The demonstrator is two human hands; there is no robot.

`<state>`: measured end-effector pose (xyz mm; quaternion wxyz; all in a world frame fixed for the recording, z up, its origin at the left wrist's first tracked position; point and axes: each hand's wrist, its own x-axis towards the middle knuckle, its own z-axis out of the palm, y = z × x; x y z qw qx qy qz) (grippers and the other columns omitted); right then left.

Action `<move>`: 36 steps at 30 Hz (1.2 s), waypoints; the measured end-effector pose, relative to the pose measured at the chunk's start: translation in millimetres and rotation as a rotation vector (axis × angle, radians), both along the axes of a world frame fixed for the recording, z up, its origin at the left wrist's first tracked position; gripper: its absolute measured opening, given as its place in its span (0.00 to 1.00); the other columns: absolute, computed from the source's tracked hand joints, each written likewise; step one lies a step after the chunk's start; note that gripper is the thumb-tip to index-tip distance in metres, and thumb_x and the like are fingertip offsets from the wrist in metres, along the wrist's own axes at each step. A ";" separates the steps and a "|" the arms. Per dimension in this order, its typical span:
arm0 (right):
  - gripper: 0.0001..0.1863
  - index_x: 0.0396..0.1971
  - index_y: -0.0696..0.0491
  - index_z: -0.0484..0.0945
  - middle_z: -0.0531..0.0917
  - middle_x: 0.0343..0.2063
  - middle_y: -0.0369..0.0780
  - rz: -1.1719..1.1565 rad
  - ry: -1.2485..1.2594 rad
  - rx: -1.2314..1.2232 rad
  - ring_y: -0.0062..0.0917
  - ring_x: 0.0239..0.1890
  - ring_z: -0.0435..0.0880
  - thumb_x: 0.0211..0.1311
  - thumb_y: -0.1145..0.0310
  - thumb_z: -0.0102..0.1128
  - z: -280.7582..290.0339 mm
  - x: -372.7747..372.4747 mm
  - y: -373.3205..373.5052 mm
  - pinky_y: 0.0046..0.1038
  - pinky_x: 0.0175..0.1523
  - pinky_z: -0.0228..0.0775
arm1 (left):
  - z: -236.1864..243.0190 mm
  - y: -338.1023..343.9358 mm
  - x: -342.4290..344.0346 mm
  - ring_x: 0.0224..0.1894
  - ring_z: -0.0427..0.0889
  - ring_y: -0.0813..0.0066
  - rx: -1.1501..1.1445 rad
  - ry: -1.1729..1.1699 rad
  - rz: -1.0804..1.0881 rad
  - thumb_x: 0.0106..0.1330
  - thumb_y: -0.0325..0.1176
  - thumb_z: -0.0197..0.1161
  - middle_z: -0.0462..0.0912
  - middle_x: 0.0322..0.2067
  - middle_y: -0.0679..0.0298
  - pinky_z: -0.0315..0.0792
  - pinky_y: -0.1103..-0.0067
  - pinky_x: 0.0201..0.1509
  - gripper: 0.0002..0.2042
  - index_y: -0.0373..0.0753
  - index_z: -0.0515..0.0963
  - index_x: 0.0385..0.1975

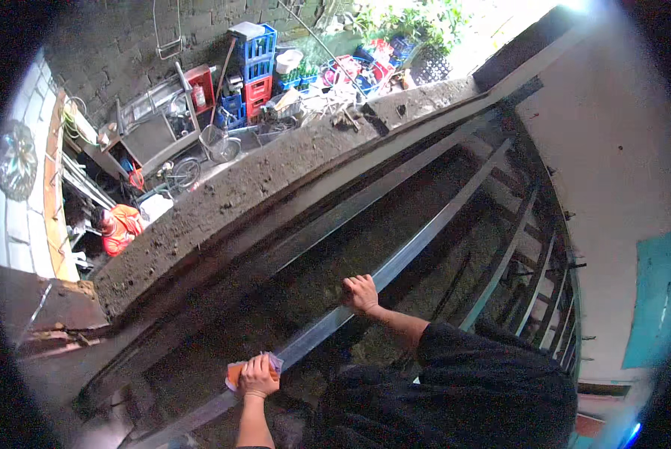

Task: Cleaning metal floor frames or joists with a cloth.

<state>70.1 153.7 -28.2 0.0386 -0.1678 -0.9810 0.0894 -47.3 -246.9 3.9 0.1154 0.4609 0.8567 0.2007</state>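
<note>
A long grey metal beam (407,253) runs diagonally below me, from the lower left up to the upper right. My left hand (258,378) is closed over an orange pad or cloth (236,373) with a pale lilac edge, pressed on the beam's lower part. Farther up the same beam, my right hand (360,295) has its fingers curled round the edge, gripping it. Parallel metal bars (492,277) lie to the right, above a dark, dimly lit space; what is down there is hard to make out.
A rough, dirt-strewn concrete ledge (230,191) runs along the left. Below it, a person in orange (120,228) is among stacked crates (258,67), a bicycle (182,173) and clutter. A pale wall (605,172) with a turquoise patch rises at right.
</note>
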 end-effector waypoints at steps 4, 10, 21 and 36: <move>0.24 0.39 0.48 0.74 0.78 0.34 0.34 0.026 -0.065 0.060 0.28 0.40 0.76 0.38 0.57 0.66 -4.9 0.0 -3.8 0.33 0.48 0.61 | 4.6 -2.1 -1.2 0.39 0.79 0.56 0.024 0.035 0.008 0.43 0.37 0.62 0.79 0.37 0.55 0.73 0.64 0.42 0.23 0.34 0.75 0.42; 0.19 0.37 0.49 0.74 0.78 0.31 0.35 -0.025 -0.029 0.026 0.29 0.39 0.76 0.43 0.59 0.63 -7.1 -2.2 -6.3 0.33 0.48 0.61 | 2.2 -2.9 -4.9 0.39 0.79 0.56 0.053 0.042 -0.009 0.43 0.36 0.62 0.78 0.37 0.55 0.73 0.64 0.41 0.23 0.34 0.74 0.42; 0.13 0.37 0.47 0.74 0.81 0.38 0.36 -0.099 -0.011 -0.042 0.28 0.43 0.77 0.51 0.61 0.55 11.0 -7.6 -14.4 0.34 0.50 0.61 | -16.6 -16.6 -2.3 0.34 0.78 0.56 0.122 0.167 -0.025 0.43 0.40 0.60 0.75 0.31 0.56 0.71 0.65 0.37 0.20 0.36 0.71 0.36; 0.13 0.37 0.48 0.74 0.73 0.41 0.40 -0.043 0.320 -0.011 0.35 0.49 0.73 0.50 0.68 0.58 33.6 47.7 -281.0 0.40 0.46 0.66 | -21.7 -13.6 20.3 0.33 0.80 0.48 0.155 0.186 -0.002 0.57 0.39 0.55 0.79 0.31 0.51 0.73 0.56 0.37 0.15 0.37 0.72 0.41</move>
